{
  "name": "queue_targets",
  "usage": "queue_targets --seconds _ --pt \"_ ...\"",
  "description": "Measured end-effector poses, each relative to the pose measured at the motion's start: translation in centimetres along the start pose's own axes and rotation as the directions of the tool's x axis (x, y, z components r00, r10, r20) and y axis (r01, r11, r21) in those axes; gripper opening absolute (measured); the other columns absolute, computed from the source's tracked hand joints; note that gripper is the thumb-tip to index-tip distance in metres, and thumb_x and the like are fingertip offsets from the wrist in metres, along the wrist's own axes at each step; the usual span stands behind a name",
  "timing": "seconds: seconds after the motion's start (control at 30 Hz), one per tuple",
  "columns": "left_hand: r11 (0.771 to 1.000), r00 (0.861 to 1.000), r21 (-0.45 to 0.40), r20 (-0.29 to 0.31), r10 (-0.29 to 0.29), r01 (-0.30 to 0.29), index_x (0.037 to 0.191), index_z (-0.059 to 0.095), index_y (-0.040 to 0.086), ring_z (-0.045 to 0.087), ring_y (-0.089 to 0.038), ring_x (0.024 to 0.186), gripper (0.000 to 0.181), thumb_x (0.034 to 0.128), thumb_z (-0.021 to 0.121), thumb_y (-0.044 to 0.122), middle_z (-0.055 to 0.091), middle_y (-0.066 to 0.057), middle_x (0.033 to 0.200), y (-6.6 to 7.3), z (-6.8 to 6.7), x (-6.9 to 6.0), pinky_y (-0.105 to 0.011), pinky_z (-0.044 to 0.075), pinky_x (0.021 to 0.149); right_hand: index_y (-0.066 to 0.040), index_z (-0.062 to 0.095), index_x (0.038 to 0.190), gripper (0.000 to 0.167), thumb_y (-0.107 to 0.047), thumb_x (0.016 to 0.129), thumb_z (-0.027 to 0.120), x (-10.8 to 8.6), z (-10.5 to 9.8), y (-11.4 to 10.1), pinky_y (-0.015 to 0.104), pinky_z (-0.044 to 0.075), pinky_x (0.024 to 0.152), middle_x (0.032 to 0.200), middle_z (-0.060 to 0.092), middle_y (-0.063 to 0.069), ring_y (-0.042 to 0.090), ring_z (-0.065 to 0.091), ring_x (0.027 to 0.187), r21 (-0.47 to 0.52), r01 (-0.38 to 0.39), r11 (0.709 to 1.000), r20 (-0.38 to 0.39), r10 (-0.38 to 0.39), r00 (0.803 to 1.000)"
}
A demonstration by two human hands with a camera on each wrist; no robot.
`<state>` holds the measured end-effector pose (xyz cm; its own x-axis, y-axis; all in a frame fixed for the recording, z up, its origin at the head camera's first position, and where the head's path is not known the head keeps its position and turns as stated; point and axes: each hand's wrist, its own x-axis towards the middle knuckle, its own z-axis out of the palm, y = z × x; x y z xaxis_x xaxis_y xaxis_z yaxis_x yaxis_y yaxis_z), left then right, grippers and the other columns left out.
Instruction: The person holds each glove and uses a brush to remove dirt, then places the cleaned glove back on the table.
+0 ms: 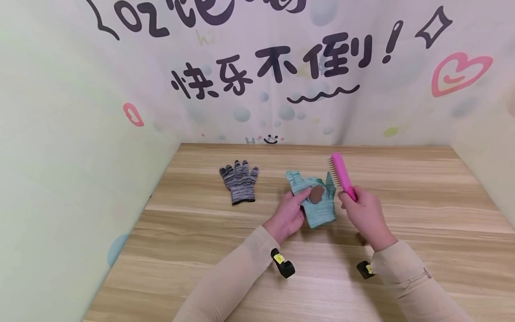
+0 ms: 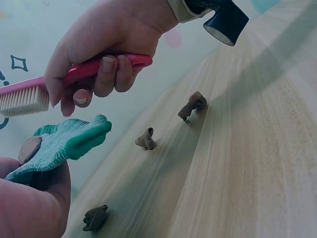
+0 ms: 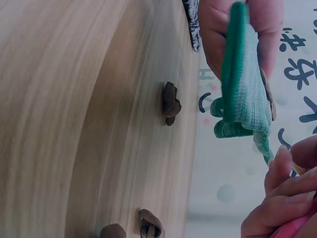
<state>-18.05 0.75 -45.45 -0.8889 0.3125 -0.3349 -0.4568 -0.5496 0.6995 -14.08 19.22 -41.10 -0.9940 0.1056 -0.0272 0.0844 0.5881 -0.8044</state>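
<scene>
My left hand [image 1: 286,216] holds a teal knit work glove [image 1: 321,214] above the table, its thumb lying on the glove. A flat brown piece [image 1: 317,194], of a material I cannot tell, lies on the glove's upper face near the thumb. In my right hand [image 1: 368,219] is a pink-handled brush [image 1: 341,172], gripped by the handle. Its pale bristles [image 2: 22,101] face the glove; in the left wrist view they hang above it, apart from it. The right wrist view shows the glove edge-on, with the brush's bristles out of sight.
A grey-and-black knit glove [image 1: 241,181] lies flat on the wooden table [image 1: 201,250], left of my hands. Several brown crumpled lumps [image 2: 193,105] sit on the table beneath my hands. A printed cloth wall [image 1: 241,120] stands behind the table.
</scene>
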Motion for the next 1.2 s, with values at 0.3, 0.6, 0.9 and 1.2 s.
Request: queue_targets --seconds 0.3,0.6,0.9,1.2 --pt "0.999 0.999 0.047 0.039 0.021 -0.023 0.125 0.061 0.006 0.068 -0.014 0.111 0.026 0.1005 0.063 0.014 0.071 -0.004 0.120 -0.2 -0.2 0.2 -0.036 0.054 0.104 -0.001 0.058 0.084 0.032 -0.027 0.102 0.054 0.1 0.5 0.1 0.025 0.035 0.041 0.083 0.068 0.019 0.012 0.042 0.052 -0.028 0.040 0.999 0.000 -0.040 0.999" --pt "0.999 1.000 0.049 0.015 0.017 -0.017 0.130 0.058 0.001 0.067 -0.020 0.117 0.028 0.1031 0.056 0.011 0.069 -0.014 0.128 -0.2 0.0 0.2 -0.038 0.052 0.108 -0.004 0.054 0.078 0.026 -0.019 0.098 0.059 0.1 1.3 0.2 0.023 0.032 0.043 0.061 0.041 0.000 0.011 0.038 0.052 -0.060 0.136 0.989 0.018 -0.135 0.991" --pt "0.992 1.000 0.125 0.030 0.003 -0.007 0.140 0.050 -0.002 0.064 -0.017 0.114 0.037 0.1050 0.049 0.009 0.063 -0.017 0.137 -0.3 0.3 -0.1 -0.037 0.053 0.106 -0.003 0.061 0.099 0.035 -0.038 0.100 0.059 -0.4 2.6 -0.3 0.025 0.037 0.048 0.069 0.046 0.002 0.016 0.044 0.062 -0.099 0.123 0.987 0.114 -0.112 0.987" --pt "0.997 0.998 0.078 0.057 0.005 -0.010 0.145 0.044 -0.003 0.058 -0.027 0.131 0.040 0.1058 0.044 0.008 0.059 -0.019 0.142 -0.4 0.4 -0.3 -0.042 0.048 0.112 -0.002 0.063 0.101 0.051 -0.048 0.107 0.043 -0.5 3.2 -0.4 0.063 0.038 0.101 0.072 0.051 0.006 0.023 0.051 0.072 -0.104 0.148 0.983 0.125 -0.135 0.983"
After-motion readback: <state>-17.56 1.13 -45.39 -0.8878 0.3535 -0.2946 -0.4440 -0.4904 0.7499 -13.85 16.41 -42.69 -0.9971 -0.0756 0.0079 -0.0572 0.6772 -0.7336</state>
